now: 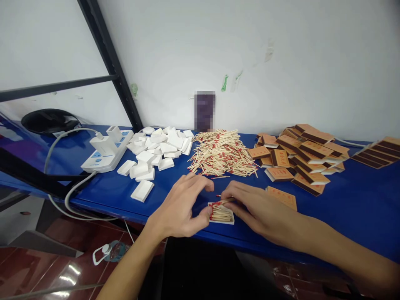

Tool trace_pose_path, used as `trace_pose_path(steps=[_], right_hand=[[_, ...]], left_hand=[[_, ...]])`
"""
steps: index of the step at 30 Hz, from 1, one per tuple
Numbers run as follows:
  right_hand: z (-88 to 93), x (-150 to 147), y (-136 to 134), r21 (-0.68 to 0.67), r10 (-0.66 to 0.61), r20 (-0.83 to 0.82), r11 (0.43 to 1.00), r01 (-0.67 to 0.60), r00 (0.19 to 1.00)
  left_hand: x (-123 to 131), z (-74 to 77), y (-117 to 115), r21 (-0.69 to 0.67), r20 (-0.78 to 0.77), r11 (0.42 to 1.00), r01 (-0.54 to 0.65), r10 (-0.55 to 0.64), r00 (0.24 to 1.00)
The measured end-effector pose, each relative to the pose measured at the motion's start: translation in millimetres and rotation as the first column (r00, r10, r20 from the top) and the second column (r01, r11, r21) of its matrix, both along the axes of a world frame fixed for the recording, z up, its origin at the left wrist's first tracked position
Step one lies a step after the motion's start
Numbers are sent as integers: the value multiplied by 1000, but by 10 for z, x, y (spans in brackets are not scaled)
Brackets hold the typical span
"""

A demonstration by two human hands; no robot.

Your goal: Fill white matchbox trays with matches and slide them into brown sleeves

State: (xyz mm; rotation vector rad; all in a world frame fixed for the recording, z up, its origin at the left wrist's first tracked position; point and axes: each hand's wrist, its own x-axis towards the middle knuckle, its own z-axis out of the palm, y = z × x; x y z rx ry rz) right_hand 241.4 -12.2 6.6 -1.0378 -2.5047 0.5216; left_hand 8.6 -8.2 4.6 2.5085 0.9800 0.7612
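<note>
A small white matchbox tray (pixel 233 218) lies near the front edge of the blue table, with red-tipped matches inside it. My left hand (pixel 183 204) is at its left end, thumb at the tray's edge and fingers curved apart from the thumb. From the right, my right hand (pixel 259 204) pinches several matches (pixel 222 202) over the tray, their red heads pointing left. Just behind both hands rises a big heap of loose matches (pixel 221 154). An orange matchbox sleeve (pixel 283 197) lies partly behind my right hand.
White empty trays (pixel 168 143) are piled at the back left. Orange and brown matchbox sleeves (pixel 309 146) are stacked on the right. A power strip (pixel 108 154) with plugs sits by the black shelf frame (pixel 108 46). Below, a plastic bottle (pixel 117 251) lies on the floor.
</note>
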Motion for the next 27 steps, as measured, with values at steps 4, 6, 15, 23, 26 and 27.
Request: trace_pose_path(steps=[4,6,15,23,26,27], right_hand=[[-13,-36,-61,25,15,101,1000,-18,995],[-27,-31,-55,63,21,124,998,-29,992],[-30,-7,-35,149,49,188,986,-78,981],[15,-23,-38,147,22,204,988,-52,979],[40,-19,-37,73,45,190,995,-60,981],[47,-20,-36,45,52,180,997,-61,982]], left_hand=[[39,-11,-31,-19,-72,999,27,-29,997],[66,-24,-33,-21,-105,999,33,-35,994],[84,-46,-7,-66,-116,997,44,-52,992],[73,-63,18,-106,-120,994,36,-48,992],[80,-72,30,-103,-115,994,45,-57,992],[81,-74,33,-103,-115,994,47,-59,992]])
